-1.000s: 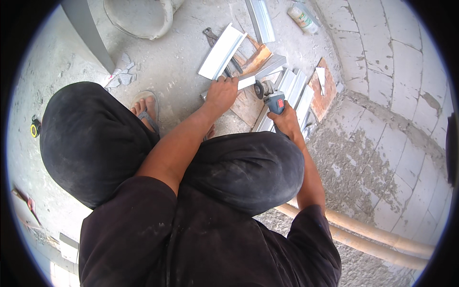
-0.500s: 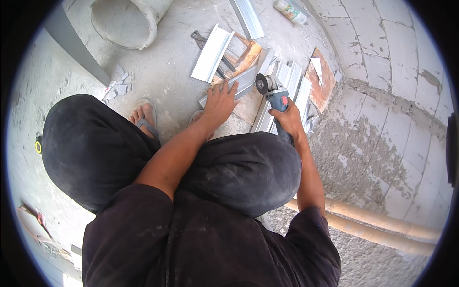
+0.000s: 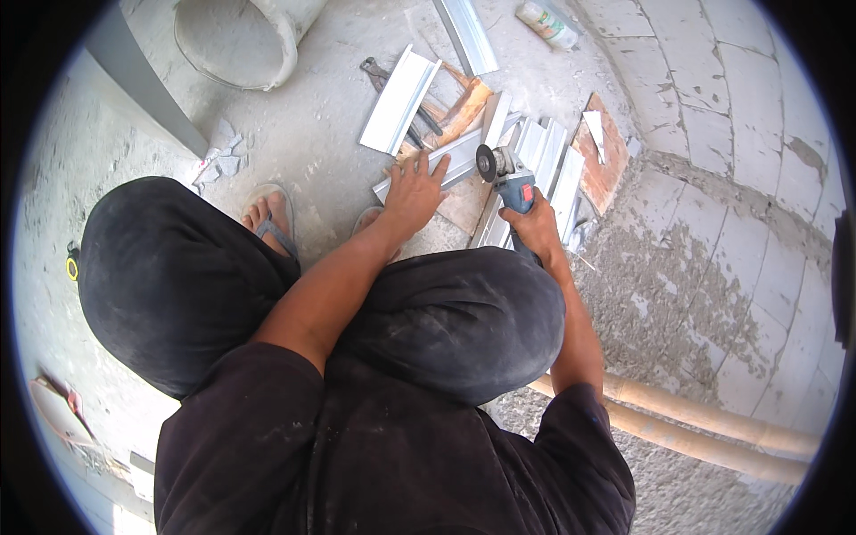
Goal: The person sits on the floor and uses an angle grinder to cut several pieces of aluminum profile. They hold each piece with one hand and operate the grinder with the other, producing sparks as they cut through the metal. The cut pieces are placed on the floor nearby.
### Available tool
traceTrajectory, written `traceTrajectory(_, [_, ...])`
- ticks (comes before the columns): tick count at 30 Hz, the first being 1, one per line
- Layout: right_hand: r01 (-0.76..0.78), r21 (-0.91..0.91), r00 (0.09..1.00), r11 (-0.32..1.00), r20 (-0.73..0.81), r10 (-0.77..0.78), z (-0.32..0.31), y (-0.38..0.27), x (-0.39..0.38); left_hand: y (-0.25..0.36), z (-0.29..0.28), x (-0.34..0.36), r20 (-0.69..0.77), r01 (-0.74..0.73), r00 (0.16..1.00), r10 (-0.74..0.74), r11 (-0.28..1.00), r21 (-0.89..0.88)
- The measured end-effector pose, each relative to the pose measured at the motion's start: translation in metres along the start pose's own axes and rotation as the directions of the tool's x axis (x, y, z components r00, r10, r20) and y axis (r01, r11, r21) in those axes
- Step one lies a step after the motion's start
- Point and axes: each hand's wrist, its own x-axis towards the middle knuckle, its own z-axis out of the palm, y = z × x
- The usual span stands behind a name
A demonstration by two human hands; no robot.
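Note:
My right hand [image 3: 535, 223] grips a blue-grey angle grinder [image 3: 514, 194] around its body, over my right knee. Its round cutting disc [image 3: 486, 163] points up and to the left, close to the end of a metal channel [image 3: 463, 157]. My left hand [image 3: 415, 192] lies on that channel with its fingers spread, pressing from above. Beneath the channel are a brown-and-white tile piece [image 3: 464, 198] and an orange-brown broken board [image 3: 467, 107]. Several silvery metal profiles [image 3: 539, 147] lie beside the grinder. Whether the disc spins I cannot tell.
A short white profile [image 3: 399, 98] lies over pincers [image 3: 370, 67]. Farther off are another profile [image 3: 468, 36], a plastic bottle [image 3: 547, 25] and a large bucket [image 3: 290, 53]. A block wall [image 3: 740, 98] rises at the right, with bamboo poles [image 3: 704, 416] near its foot.
The grinder has dipped slightly, its disc a little lower. The channel beneath my left hand looks slightly tilted and brighter. Both hands keep nearly the same places.

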Motion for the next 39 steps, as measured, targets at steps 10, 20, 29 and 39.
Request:
traceTrajectory(10, [-0.054,0.675,0.939,0.736,-0.215,0.267,0.017,0.051,-0.060,0.027,-0.098,0.059,0.251,0.350,0.928,-0.277,0.880,-0.321])
traceTrajectory(20, [-0.042,0.807,0.893,0.590,-0.235,0.384,0.031,0.085,-0.101,0.013,-0.152,0.093,0.027,0.365,0.930,-0.365,0.920,-0.142])
traceTrajectory(29, [-0.079,0.851,0.889,0.519,-0.176,0.423,0.045,0.089,-0.109,0.043,-0.062,0.056,-0.131,0.184,0.970,-0.204,0.972,-0.148])
traceTrajectory(39, [-0.135,0.884,0.757,0.448,-0.200,0.622,0.039,0.100,-0.176,0.122,0.017,0.040,0.376,-0.451,0.787,0.489,0.872,-0.190])
